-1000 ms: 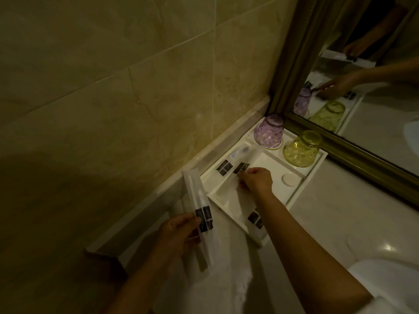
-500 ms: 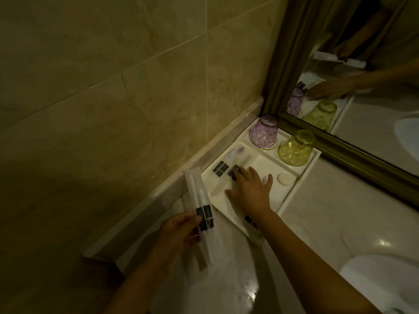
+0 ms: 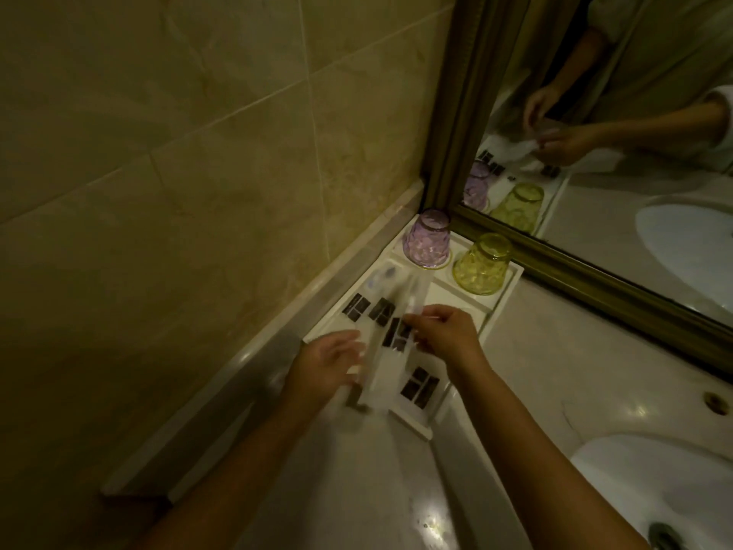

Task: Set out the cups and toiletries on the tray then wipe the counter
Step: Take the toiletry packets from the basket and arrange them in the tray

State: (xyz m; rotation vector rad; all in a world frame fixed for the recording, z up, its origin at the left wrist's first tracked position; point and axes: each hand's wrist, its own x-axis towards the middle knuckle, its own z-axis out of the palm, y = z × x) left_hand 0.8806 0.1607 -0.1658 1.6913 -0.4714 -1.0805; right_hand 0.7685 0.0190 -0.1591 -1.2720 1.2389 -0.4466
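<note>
A white tray [image 3: 500,304] sits in the counter corner by the mirror. A purple cup [image 3: 427,240] and a yellow cup [image 3: 483,264] stand upside down at its far end. Several clear toiletry packets with dark labels [image 3: 359,307] lie along the tray. Over the tray's near half I hold one long clear packet [image 3: 386,351]. My right hand [image 3: 444,333] pinches its upper part. My left hand [image 3: 331,363] touches its lower edge with loosely curled, blurred fingers.
A tiled wall with a raised ledge [image 3: 277,331] runs along the left. A gold-framed mirror [image 3: 595,248] stands behind the tray. A white sink basin [image 3: 650,490] is at the lower right, with glossy counter [image 3: 555,371] between it and the tray.
My left hand has brought the long packet from the counter's left edge over the tray. My right hand lifted off the tray and took hold of the packet's upper part.
</note>
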